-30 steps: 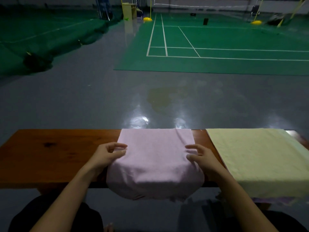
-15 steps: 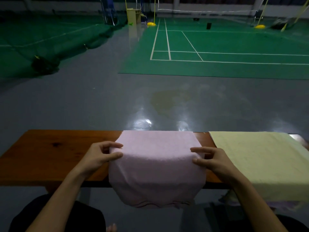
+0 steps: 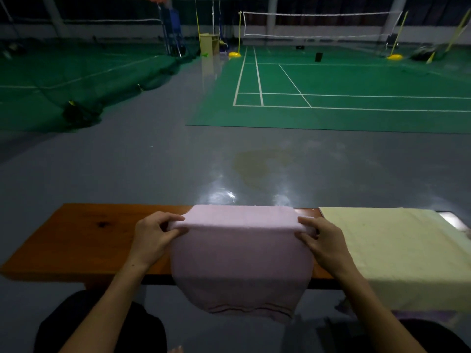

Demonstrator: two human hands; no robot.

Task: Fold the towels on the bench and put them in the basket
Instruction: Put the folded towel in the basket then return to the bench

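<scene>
Since a second ago both hands have pinched the pink towel (image 3: 237, 253) at its side edges and raised it into a ridge, where before it lay flat on the bench (image 3: 84, 240).

Head view: the left hand (image 3: 150, 238) pinches the towel's left edge between thumb and curled fingers; the right hand (image 3: 321, 243) does the same on the right edge. The lifted fold runs straight between them, with the far part of the towel lying on the wood behind it and the near part hanging over the bench's front edge, its hem stripe showing at the bottom. Just beside it on the right, a yellow towel (image 3: 397, 253) lies spread flat across the bench and droops over the near edge; the two towels are apart by a thin strip of wood. To the left the bench top is bare wood with a dark knot.

Beyond the bench lies a glossy grey floor (image 3: 127, 169) with light reflections, then a green court (image 3: 344, 98) with white lines, a net (image 3: 318, 24) on yellow-based posts, and dark netting heaped at the left. No readable writing or labels show. No basket is in sight.
</scene>
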